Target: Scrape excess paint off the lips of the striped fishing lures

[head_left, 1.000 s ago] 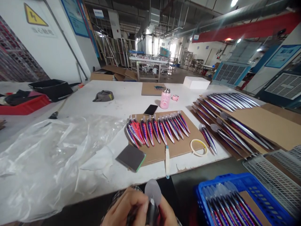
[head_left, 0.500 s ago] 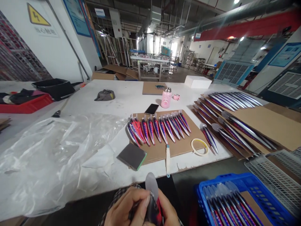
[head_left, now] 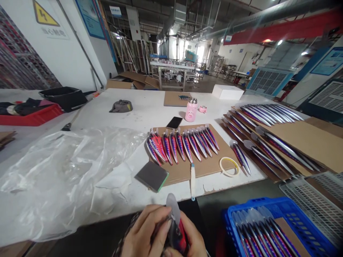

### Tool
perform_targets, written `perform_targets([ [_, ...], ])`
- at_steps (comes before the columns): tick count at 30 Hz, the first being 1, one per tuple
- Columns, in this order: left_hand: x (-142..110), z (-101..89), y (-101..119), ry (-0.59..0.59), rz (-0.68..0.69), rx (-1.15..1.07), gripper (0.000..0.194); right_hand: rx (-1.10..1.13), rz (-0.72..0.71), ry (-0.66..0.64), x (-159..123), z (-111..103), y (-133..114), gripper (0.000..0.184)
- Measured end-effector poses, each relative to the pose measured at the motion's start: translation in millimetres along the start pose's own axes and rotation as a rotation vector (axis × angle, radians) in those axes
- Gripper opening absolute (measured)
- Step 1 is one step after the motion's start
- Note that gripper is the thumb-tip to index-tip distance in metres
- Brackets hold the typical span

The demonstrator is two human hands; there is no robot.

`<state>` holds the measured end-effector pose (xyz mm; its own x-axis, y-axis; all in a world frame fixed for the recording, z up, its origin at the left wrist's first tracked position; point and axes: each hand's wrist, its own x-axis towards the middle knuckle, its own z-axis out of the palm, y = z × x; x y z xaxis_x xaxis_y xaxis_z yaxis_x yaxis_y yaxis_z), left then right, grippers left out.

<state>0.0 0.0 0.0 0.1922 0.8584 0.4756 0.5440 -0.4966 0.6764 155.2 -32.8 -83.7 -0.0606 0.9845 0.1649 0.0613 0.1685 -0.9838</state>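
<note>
Grip closed, both sides: my left hand [head_left: 146, 230] and right hand [head_left: 193, 241] hold the fishing lure [head_left: 178, 235], long axis near upright, clear lip [head_left: 173, 208] up.

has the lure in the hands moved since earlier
Yes: the red-and-silver fishing lure has risen slightly against the white blue-tipped stick lying on the table, and turned to show more red.

Sign on the white wall [head_left: 55, 32] reads 当心触电, "beware of electric shock", beneath a yellow lightning-bolt triangle [head_left: 44, 16]. The blue wall posters [head_left: 89, 19] are too small to read.
</note>
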Motion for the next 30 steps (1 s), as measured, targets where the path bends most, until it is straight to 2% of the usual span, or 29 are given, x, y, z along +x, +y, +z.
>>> perform_targets([
  [2,-0.4,-0.2,-3.3,0.020,0.092,0.121,0.025,-0.029,-0.005,0.029,1.5,1.7,-1.1,0.072],
  [4,-0.8,0.5,-4.9,0.034,0.121,0.186,0.020,-0.055,0.012,0.065,1.5,2.3,-2.6,0.071],
  [9,0.5,5.2,-5.2,0.047,0.009,0.131,0.009,0.032,0.043,0.057,1.4,3.9,-6.8,0.071],
  [12,0.1,9.9,-2.2,0.028,-0.187,-0.123,0.012,0.096,0.076,0.030,3.3,5.6,-11.0,0.072],
  [16,-1.9,14.6,5.2,0.103,-0.555,-0.670,0.004,0.092,0.123,0.029,5.7,5.3,-18.1,0.071],
  [20,-2.7,12.3,8.2,0.141,-0.726,-1.040,0.023,0.040,0.135,0.021,7.9,3.5,-23.9,0.070],
  [23,-3.1,9.4,6.1,0.160,-0.854,-1.190,0.030,-0.034,0.137,0.040,9.3,3.3,-26.6,0.070],
  [26,-3.8,8.8,1.9,0.132,-0.860,-1.107,0.022,-0.111,0.149,0.056,8.8,4.0,-27.6,0.070],
  [30,-5.3,10.1,-7.4,0.039,-0.678,-0.920,0.010,-0.195,0.158,0.079,4.2,4.2,-25.5,0.072],
])
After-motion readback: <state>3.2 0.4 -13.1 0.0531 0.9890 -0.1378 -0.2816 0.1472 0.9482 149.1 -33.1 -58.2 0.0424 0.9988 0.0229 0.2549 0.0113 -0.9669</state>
